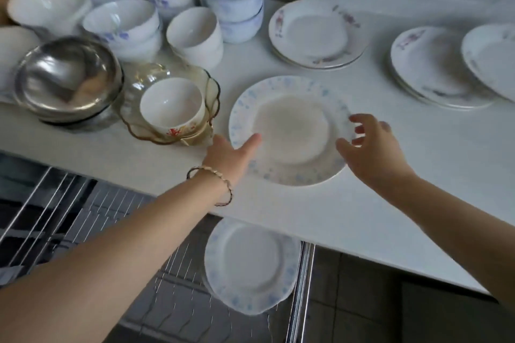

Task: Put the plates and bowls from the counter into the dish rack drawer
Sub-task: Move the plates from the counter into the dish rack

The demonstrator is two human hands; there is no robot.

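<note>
Left grip (231, 154): thumb laid straight on the near-left rim of the blue-speckled plate (292, 131). The fingers are out of sight, so I cannot tell if it has closed.

Right grip (373, 147): wide, fingers spread and curving over the plate's right rim, holding nothing. Contact is unclear because of blur.

The plate lies flat on the table (418, 189) near its front edge, just right of the amber glass bowl (156, 83).

Step in hand, as I judge it: taking up this plate with both grips.

Below the table edge, the dish rack drawer (172, 301) stands pulled out. One matching plate (250, 264) sits in it on the right.

Bowls (122, 19) at the back left and plate stacks (315, 30) at the back right wait on the table, so the task looks early.

Next move calls for:
- closing both grips on opposite rims
- lifting clear of the glass bowl
- bringing the plate down beside the one in the drawer
</note>
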